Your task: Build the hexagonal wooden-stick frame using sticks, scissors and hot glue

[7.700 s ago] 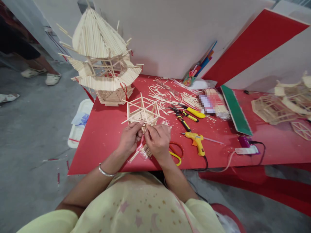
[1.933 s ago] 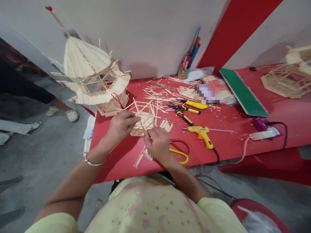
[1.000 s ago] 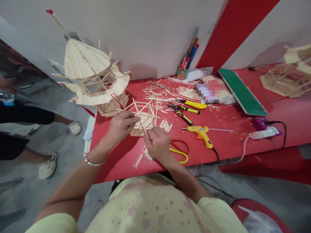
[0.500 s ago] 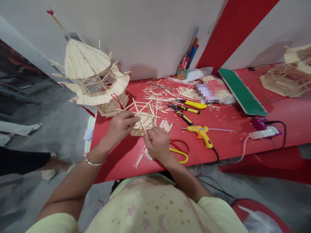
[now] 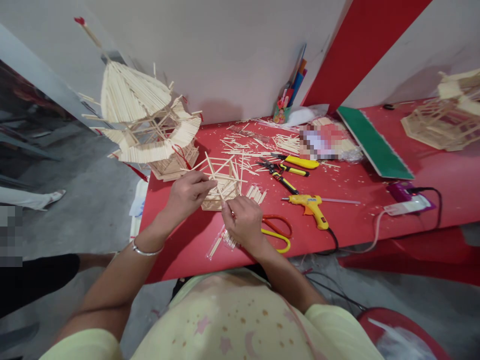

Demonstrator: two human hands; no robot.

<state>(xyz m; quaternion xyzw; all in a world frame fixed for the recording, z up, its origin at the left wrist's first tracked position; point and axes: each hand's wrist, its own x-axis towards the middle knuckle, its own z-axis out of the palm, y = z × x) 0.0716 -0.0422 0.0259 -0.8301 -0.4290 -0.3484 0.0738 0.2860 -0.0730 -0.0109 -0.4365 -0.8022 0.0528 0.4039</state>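
A small wooden-stick model (image 5: 213, 202) with crossing sticks on top stands on the red table, between my hands. My left hand (image 5: 189, 191) is closed in a pinch at the crossing sticks on its upper left. The fingertips of my right hand (image 5: 243, 217) pinch the near end of a wooden stick (image 5: 220, 194) that slants up to the crossing. Part of the model is hidden behind my fingers. Just right of it lie short sticks (image 5: 256, 194), and packed sticks (image 5: 216, 244) lie below my right hand beside scissors (image 5: 279, 242).
A larger stick pavilion (image 5: 135, 95) stands at the table's left end. Yellow glue gun (image 5: 309, 202), cutters (image 5: 285, 181), utility knife (image 5: 300, 161) and loose sticks (image 5: 243, 145) lie to the right. Farther off are a green board (image 5: 375, 142) and a power strip (image 5: 408, 204). Another person's leg (image 5: 41, 277) shows at left.
My hands and the stick model stay nearly still. At the left, the other person's dark-clothed leg has shifted position.
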